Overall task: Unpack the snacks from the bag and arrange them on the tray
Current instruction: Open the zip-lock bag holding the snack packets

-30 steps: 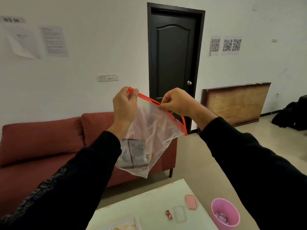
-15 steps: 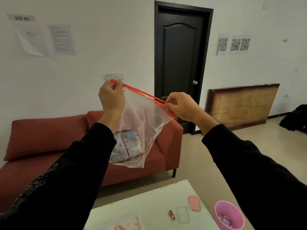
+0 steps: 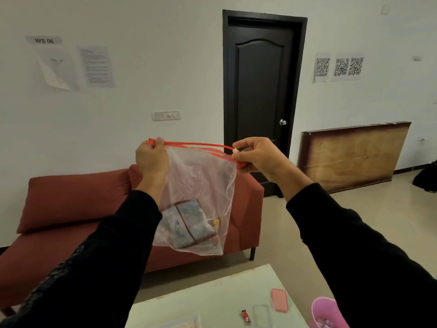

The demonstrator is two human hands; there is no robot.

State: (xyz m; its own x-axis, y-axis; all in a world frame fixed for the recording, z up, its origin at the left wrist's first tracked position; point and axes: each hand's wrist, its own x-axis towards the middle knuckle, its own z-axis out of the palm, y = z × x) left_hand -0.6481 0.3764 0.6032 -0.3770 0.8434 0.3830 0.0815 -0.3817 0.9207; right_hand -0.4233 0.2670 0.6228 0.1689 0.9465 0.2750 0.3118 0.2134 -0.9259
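I hold a clear plastic zip bag (image 3: 201, 185) with a red zip strip in the air above the table. My left hand (image 3: 151, 159) pinches the strip's left end. My right hand (image 3: 257, 155) pinches the right end at the white slider. The two red lips are parted along the top. Wrapped snack packets (image 3: 186, 224) lie bunched at the bottom of the bag. A corner of the tray (image 3: 182, 323) shows at the bottom edge of the view, on the table.
The pale table (image 3: 212, 297) lies below, with a pink flat case (image 3: 279, 300), a clear case (image 3: 261, 314) and a small red item (image 3: 246, 316). A pink bin (image 3: 324, 312) stands at its right. A red sofa (image 3: 71, 209) is behind the bag.
My right hand has drawn the slider to the right end, so the strip is stretched level and its lips are parted. The bag hangs lower in view.
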